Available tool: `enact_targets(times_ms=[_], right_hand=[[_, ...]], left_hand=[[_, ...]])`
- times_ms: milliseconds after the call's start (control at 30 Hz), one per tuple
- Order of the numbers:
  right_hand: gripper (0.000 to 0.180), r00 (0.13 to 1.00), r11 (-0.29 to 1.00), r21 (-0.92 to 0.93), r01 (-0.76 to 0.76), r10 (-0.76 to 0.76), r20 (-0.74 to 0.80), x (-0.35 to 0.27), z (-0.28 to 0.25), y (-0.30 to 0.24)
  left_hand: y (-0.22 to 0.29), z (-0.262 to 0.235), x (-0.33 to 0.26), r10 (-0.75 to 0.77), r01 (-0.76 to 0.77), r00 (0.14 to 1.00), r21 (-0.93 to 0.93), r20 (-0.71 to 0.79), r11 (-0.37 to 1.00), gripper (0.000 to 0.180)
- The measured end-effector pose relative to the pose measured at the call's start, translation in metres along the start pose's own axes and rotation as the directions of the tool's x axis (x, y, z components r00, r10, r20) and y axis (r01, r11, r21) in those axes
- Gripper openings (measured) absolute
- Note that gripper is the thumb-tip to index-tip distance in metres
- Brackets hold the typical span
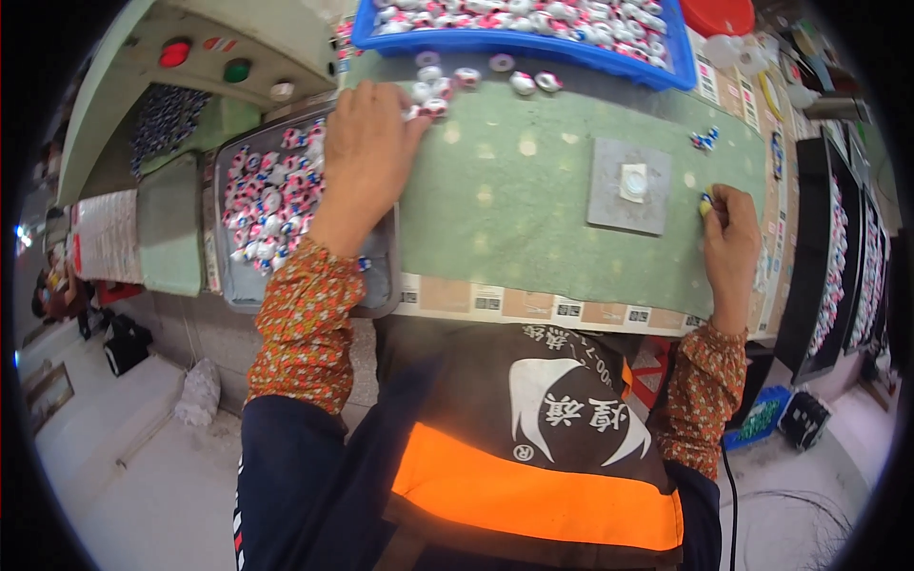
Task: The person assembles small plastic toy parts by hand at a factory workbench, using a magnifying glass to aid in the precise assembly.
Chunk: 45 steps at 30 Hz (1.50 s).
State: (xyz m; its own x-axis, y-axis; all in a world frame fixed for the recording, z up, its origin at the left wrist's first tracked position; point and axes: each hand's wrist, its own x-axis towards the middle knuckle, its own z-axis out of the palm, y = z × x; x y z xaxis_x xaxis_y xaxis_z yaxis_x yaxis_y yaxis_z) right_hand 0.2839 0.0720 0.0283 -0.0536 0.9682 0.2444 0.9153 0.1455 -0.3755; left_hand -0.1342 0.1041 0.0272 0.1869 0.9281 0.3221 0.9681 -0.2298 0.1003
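Green mat (533, 219) as landmark: left hand (367, 143) pinches loose white rings (438, 90) at its far edge; right hand (728, 243) grips a small piece (705, 204) beside the grey plate (624, 190); the blue bin (524, 38) beyond remains full.

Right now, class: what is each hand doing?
Left hand: fingers on small round parts; grip cannot be told.
Right hand: closed on a small yellow-and-blue piece.
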Motion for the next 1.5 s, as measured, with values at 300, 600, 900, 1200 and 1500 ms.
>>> enact_targets(times_ms=[300,600,900,1200,1500], right_hand=[[0.023,1.0,0.988,0.153,0.009,-0.013,0.028,0.0,-0.002,-0.008],[0.024,1.0,0.989,0.145,-0.015,0.015,-0.003,-0.001,-0.001,-0.003],[0.019,0.995,0.995,0.019,0.096,-0.096,-0.013,0.008,-0.004,-0.005],[0.015,0.98,0.823,0.547,-0.152,0.053,0.193,0.005,0.006,-0.061],[0.016,0.971,0.951,0.279,0.133,-0.182,0.155,0.015,0.014,-0.087]], left_hand=[[0.0,0.005,-0.001,0.112,-0.114,0.993,-0.055,-0.035,0.992,0.028],[0.018,-0.029,-0.012,-0.224,0.285,0.956,-0.793,0.191,0.539,0.025],[0.088,-0.04,-0.048,-0.105,0.475,0.846,-0.828,0.523,-0.299,0.036],[0.117,-0.018,-0.06,0.036,0.568,0.769,-0.656,0.638,-0.497,0.032],[0.117,-0.005,-0.066,0.159,0.625,0.739,-0.578,0.655,-0.525,0.035]])
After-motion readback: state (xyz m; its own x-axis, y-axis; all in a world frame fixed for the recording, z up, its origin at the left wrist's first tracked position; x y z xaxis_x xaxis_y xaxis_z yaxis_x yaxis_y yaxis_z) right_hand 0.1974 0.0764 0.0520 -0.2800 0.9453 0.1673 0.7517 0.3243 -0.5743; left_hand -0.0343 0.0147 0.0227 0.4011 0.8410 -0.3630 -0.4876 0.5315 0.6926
